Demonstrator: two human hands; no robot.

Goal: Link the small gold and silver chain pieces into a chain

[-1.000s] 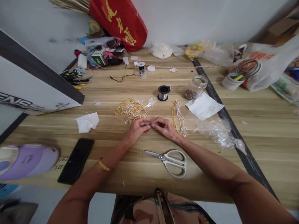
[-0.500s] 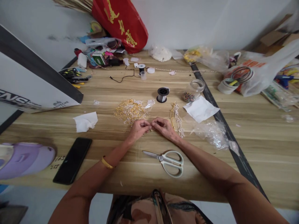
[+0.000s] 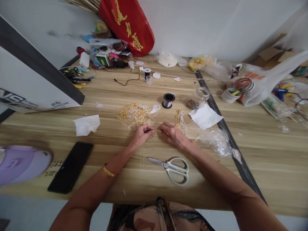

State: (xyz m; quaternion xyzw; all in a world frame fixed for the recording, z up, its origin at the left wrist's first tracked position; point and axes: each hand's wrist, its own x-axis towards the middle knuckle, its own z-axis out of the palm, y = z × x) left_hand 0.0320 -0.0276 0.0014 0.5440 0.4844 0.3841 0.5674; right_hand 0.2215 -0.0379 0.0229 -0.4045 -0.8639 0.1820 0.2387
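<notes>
My left hand (image 3: 142, 133) is closed in a pinch at the lower edge of a pile of gold and silver beaded strands (image 3: 134, 115). A few bead-like specks show under its fingertips, but what it pinches is too small to name. A short gap away, my right hand (image 3: 170, 133) has its fingers bent and drawn together; anything between them cannot be made out. Gold and silver chains (image 3: 181, 120) lie just beyond the right hand. Scissors (image 3: 170, 168) with pale handles rest nearer to me, blades pointing left. A spool of wire (image 3: 168, 100) stands upright behind the hands.
Left are a white paper (image 3: 86, 124), a black phone (image 3: 70, 167) and a purple object (image 3: 24, 165). Right are a jar (image 3: 201, 95) of small beads, another paper sheet (image 3: 205, 116) and clear plastic bags (image 3: 218, 141). A large box (image 3: 36, 80) stands at the left.
My hands have come apart: fingertips that met now have a gap between them, the right hand having shifted slightly right. The view has tilted a little.
</notes>
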